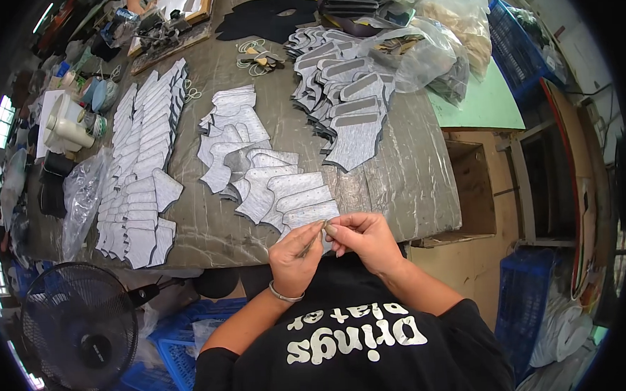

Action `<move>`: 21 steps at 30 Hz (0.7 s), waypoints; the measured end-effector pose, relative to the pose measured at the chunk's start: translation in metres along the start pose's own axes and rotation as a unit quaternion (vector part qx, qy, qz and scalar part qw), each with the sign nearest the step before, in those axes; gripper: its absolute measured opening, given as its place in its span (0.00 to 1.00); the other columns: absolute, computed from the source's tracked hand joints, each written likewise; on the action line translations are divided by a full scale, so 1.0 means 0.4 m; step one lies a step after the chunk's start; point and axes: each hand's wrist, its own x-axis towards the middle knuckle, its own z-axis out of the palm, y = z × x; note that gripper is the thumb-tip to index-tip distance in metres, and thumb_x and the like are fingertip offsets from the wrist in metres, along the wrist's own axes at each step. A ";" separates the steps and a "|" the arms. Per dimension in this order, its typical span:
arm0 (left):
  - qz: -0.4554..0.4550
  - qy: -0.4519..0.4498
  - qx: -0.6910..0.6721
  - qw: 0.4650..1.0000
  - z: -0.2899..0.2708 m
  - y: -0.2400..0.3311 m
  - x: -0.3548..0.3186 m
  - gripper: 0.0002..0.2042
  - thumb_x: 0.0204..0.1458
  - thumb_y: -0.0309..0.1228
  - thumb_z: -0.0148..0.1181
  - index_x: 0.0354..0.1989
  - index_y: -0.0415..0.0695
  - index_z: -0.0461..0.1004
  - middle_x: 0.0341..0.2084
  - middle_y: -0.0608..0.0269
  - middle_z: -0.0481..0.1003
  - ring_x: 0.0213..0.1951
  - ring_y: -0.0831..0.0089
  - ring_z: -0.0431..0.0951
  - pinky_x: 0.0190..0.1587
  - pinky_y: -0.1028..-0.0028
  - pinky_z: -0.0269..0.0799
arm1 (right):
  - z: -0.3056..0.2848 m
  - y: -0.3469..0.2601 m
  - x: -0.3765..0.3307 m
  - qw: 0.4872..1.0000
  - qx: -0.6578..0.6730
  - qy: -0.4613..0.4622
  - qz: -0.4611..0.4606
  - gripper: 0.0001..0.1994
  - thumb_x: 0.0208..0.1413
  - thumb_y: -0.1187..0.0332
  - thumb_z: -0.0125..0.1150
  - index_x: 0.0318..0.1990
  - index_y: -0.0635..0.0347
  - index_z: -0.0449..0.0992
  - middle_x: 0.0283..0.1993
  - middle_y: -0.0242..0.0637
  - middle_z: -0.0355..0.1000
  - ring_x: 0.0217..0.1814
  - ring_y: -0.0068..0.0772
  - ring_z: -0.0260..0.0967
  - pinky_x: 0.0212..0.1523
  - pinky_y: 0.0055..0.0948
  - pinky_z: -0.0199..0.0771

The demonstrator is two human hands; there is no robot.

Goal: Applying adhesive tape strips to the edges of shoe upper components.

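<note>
Close to the table's near edge, my left hand (296, 256) and my right hand (371, 242) meet fingertip to fingertip. Both are closed in a pinch. A thin dark sliver shows along my left fingers, too small to name, and whatever lies between the fingertips is hidden. Just beyond my hands, a row of overlapping grey cut fabric pieces (299, 200) fans away from me, its nearest piece partly behind my fingers. Long overlapping rows of similar grey pieces (138, 169) lie to the left. At the right are stacked grey pieces with darker strips (356, 140).
The table (415, 190) has a wrinkled cover. Dark cut pieces (268, 17), corded bundles (260, 59) and clear plastic bags (429, 51) lie at the far side. A black fan (79, 328) stands at lower left beside a blue crate (186, 337). A green board (482, 105) adjoins on the right.
</note>
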 end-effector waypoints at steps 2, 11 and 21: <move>0.030 -0.002 0.049 0.998 0.006 0.004 0.008 0.13 0.51 0.13 0.58 0.44 0.35 0.80 0.39 0.52 0.80 0.34 0.71 0.81 0.36 0.80 0.75 | -0.001 -0.001 -0.001 1.000 0.000 0.010 0.002 0.09 0.57 0.72 0.63 0.39 0.71 0.79 0.30 0.35 0.76 0.26 0.18 0.71 0.27 0.17 0.72; -0.065 -0.105 -0.067 0.990 -0.027 0.011 0.046 0.10 0.54 0.19 0.60 0.44 0.36 0.79 0.35 0.57 0.78 0.35 0.70 0.78 0.41 0.75 0.72 | -0.050 -0.010 0.008 0.999 -0.009 -0.023 0.038 0.06 0.56 0.72 0.61 0.34 0.67 0.75 0.28 0.33 0.74 0.24 0.18 0.69 0.24 0.18 0.70; 0.100 -0.113 0.067 0.986 -0.020 0.023 0.078 0.07 0.44 0.16 0.68 0.31 0.38 0.80 0.32 0.59 0.78 0.33 0.72 0.78 0.36 0.77 0.74 | -0.208 -0.024 -0.029 0.977 0.020 0.175 -0.123 0.07 0.57 0.72 0.59 0.36 0.67 0.72 0.32 0.39 0.73 0.29 0.26 0.74 0.28 0.23 0.78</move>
